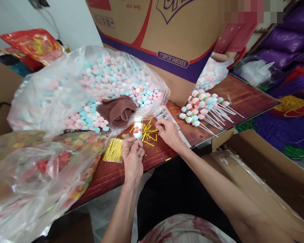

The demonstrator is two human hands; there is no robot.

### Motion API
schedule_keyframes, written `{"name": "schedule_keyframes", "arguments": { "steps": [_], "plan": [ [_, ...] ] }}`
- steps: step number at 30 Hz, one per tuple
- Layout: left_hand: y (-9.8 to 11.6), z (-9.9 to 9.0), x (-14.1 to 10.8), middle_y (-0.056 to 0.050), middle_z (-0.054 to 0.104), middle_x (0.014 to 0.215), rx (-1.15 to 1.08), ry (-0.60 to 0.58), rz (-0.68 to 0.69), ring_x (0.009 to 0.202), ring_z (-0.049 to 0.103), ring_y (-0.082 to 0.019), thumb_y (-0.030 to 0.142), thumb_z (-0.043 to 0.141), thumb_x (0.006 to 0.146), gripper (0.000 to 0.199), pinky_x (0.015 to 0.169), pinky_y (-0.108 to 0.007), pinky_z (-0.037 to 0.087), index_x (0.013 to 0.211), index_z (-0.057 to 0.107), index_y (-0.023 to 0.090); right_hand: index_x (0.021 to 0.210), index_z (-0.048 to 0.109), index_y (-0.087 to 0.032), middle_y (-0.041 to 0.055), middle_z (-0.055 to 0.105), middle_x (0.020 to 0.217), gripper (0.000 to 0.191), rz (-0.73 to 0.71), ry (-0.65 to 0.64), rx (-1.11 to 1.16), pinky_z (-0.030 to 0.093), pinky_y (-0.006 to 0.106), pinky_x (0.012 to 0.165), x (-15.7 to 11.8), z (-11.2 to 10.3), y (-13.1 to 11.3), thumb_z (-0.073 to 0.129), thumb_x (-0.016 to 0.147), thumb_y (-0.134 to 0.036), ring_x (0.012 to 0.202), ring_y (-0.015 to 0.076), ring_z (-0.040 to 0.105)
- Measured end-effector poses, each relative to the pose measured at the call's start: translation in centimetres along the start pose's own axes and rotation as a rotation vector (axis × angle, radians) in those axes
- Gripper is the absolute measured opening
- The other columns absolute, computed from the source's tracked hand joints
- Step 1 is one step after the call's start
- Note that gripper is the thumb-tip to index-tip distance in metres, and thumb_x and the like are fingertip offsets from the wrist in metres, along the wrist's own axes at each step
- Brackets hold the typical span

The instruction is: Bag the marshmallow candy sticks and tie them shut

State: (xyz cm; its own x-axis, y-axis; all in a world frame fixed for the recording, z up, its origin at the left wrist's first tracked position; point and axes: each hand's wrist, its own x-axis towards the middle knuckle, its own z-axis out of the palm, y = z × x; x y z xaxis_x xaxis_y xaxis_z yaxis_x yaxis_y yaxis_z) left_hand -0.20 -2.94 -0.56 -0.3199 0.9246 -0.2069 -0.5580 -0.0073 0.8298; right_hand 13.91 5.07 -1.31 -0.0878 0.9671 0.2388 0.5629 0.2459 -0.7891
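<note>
My left hand is closed round the lower end of a wrapped candy skewer, which points up and away from me. To its right, my right hand has thumb and forefinger pinched together beside a loose pile of gold twist ties; whatever is between the fingertips is too small to make out. A packet of gold ties lies left of my left hand. Just beyond the skewer rests a folded brown cloth. Flat wrappers are behind my right hand.
A big clear bag of pastel candies spreads over the back left. Several candy skewers lie at the right. Behind stands a large cardboard box, with a person's arm beyond it. Open cartons sit at lower right.
</note>
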Motion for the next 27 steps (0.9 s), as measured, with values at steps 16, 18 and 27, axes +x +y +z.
{"name": "schedule_keyframes", "arguments": {
  "steps": [16, 18, 27],
  "plan": [
    [-1.2, 2.7, -0.9, 0.006, 0.049, 0.066, -0.045, -0.109, -0.099, 0.046, 0.031, -0.002, 0.023, 0.078, 0.071, 0.030, 0.044, -0.014, 0.022, 0.083, 0.050, 0.020, 0.090, 0.066, -0.021, 0.0010, 0.067, 0.077, 0.013, 0.154, 0.214, 0.571, 0.055, 0.028, 0.062, -5.4, 0.5, -3.4, 0.062, 0.086, -0.032, 0.063, 0.0141, 0.065],
    [-1.4, 3.0, -1.2, 0.007, 0.048, 0.064, -0.031, -0.103, -0.079, 0.047, 0.032, -0.002, 0.027, 0.080, 0.072, 0.031, 0.044, -0.013, 0.024, 0.083, 0.052, 0.020, 0.092, 0.067, -0.021, 0.0031, 0.068, 0.087, 0.012, 0.107, 0.233, 0.480, 0.055, 0.029, 0.066, -5.9, 0.8, -3.2, 0.061, 0.087, -0.031, 0.068, 0.0145, 0.066],
    [-2.2, 2.8, -1.2, 0.006, 0.050, 0.061, 0.030, -0.034, -0.031, 0.050, 0.042, -0.004, 0.039, 0.080, 0.074, 0.036, 0.049, -0.013, 0.036, 0.075, 0.050, 0.019, 0.092, 0.069, -0.021, 0.0043, 0.068, 0.092, 0.013, 0.182, 0.022, 0.589, 0.054, 0.030, 0.073, -6.9, 0.0, -2.7, 0.061, 0.087, -0.030, 0.078, 0.0164, 0.064]
  ]
}}
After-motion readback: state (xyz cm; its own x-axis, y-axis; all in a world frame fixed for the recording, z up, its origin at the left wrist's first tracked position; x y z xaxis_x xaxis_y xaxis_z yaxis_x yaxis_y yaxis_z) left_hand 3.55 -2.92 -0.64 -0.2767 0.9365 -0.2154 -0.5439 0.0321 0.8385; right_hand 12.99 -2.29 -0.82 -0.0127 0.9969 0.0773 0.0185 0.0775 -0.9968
